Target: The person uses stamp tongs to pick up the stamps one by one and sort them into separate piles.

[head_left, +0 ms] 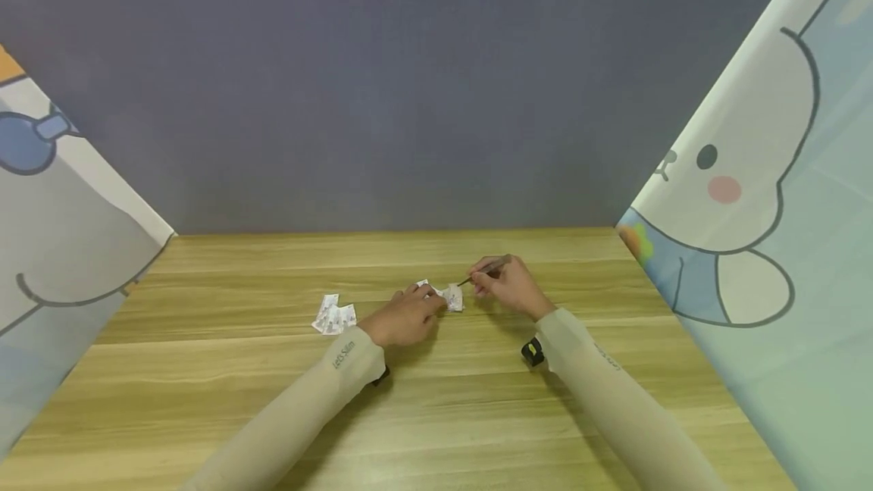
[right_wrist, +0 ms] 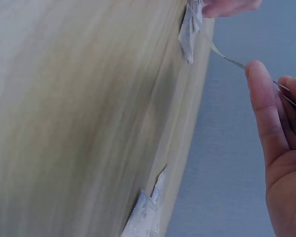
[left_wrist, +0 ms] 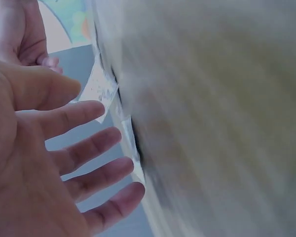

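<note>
Tweezers [head_left: 502, 261] are pinched between the thumb and fingers of the right hand [head_left: 510, 286]. Their tips are directed at the upper edge of a small white packet [head_left: 455, 298], which lies just beside the fingertips of the left hand [head_left: 407, 317]. Whether the packet is touched by the tips cannot be told. The left hand is held palm down with fingers apart and nearly straight; further white packets [head_left: 423, 282] are partly covered by it, so their number cannot be made out. Print on the packets is too small to be read. A fanned pile of packets [head_left: 333, 317] is seen near the left wrist. The black device [head_left: 382, 376] under the left sleeve [head_left: 286, 408] is mostly hidden, and both forearms are cut off by the lower frame edge. In both wrist views, the near surface is blurred. The worktop [head_left: 443, 423] is wood-grained, backed by a plain grey-blue wall [head_left: 409, 97] and flanked by cartoon-printed panels [head_left: 750, 195].
</note>
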Available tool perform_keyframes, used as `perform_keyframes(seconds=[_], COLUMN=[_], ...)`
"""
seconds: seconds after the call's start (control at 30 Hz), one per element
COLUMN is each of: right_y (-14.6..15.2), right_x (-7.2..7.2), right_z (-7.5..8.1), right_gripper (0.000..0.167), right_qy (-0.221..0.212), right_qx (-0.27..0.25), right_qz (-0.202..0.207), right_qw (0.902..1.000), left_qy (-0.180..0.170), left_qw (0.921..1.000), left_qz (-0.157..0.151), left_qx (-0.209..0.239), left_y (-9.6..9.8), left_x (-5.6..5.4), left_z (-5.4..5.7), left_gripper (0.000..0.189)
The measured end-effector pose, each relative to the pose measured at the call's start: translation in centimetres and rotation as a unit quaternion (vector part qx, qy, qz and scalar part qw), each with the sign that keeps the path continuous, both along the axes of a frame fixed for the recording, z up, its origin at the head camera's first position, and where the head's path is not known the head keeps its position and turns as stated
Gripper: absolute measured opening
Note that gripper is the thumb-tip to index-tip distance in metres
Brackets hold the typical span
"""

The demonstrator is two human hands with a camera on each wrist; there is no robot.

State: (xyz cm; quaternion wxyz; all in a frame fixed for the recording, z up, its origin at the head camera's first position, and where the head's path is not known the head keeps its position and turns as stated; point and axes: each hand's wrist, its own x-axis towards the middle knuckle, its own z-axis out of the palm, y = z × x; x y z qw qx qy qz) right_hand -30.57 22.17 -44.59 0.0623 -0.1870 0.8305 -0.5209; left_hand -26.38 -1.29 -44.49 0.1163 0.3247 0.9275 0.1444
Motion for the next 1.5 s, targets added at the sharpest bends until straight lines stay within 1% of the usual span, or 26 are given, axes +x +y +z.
perform_keyframes(seconds=[0.1,0.23,0.37,0.47,0.57,0.63,0.7,0.87,1.0,1.1,1.13,1.17,1.27,1.37,1.5], right_y=[0.1,0.3,0.7,1.3,2.2,3.0,3.9,6.1,7.3,7.7,7.8,8.2,9.1,9.8,9.9], right_x=[0.2,0.4,0.9,1.1,1.2,1.2,1.2,1.4,2.2,2.5,2.4,2.1,1.0,0.1,0.1], right_z=[0.3,0.6,0.9,1.2,1.3,1.4,1.5,2.0,3.2,3.8,3.8,3.3,1.5,-0.2,-0.4], right_gripper=[0.018,0.016,0.016,0.017,0.015,0.015,0.014,0.015,0.014,0.013,0.013,0.013,0.018,0.022,0.022], right_qy=[-0.001,0.015,0.028,0.034,0.047,0.053,0.050,0.053,0.059,0.057,0.055,0.054,0.052,0.046,0.045], right_qx=[-0.003,0.000,-0.008,-0.018,-0.016,-0.011,-0.010,-0.007,0.003,0.013,0.018,0.021,0.036,0.054,0.091], right_qz=[0.006,0.013,0.018,0.015,0.006,-0.001,-0.012,-0.033,-0.042,-0.042,-0.045,-0.047,-0.059,-0.081,-0.102], right_qw=[1.0000,0.9998,0.9994,0.9991,0.9987,0.9985,0.9986,0.9981,0.9974,0.9974,0.9974,0.9972,0.9962,0.9941,0.9895], left_qy=[0.004,0.005,0.024,0.043,0.051,0.051,0.048,0.042,0.037,0.034,0.032,0.031,0.030,0.031,0.035], left_qw=[0.9999,0.9995,0.9986,0.9977,0.9969,0.9966,0.9967,0.9973,0.9976,0.9977,0.9977,0.9978,0.9977,0.9975,0.9974], left_qz=[0.010,0.029,0.039,0.044,0.048,0.050,0.049,0.039,0.035,0.038,0.038,0.039,0.041,0.044,0.046], left_qx=[0.010,0.015,0.025,0.028,0.035,0.040,0.043,0.046,0.048,0.046,0.045,0.044,0.044,0.046,0.042], left_y=[-0.2,-0.2,-0.1,0.0,0.2,0.4,0.5,1.0,1.4,1.3,1.2,1.2,1.1,1.0,0.8], left_x=[-0.2,-0.3,-0.3,-0.3,-0.4,-0.5,-0.6,-0.8,-0.9,-0.9,-0.9,-0.9,-1.0,-1.0,-1.1], left_z=[0.2,0.3,0.2,0.2,0.3,0.4,0.5,0.4,0.3,0.3,0.2,0.2,0.1,0.1,0.2], left_gripper=[0.036,0.041,0.042,0.041,0.040,0.040,0.040,0.040,0.039,0.040,0.040,0.040,0.040,0.040,0.040])
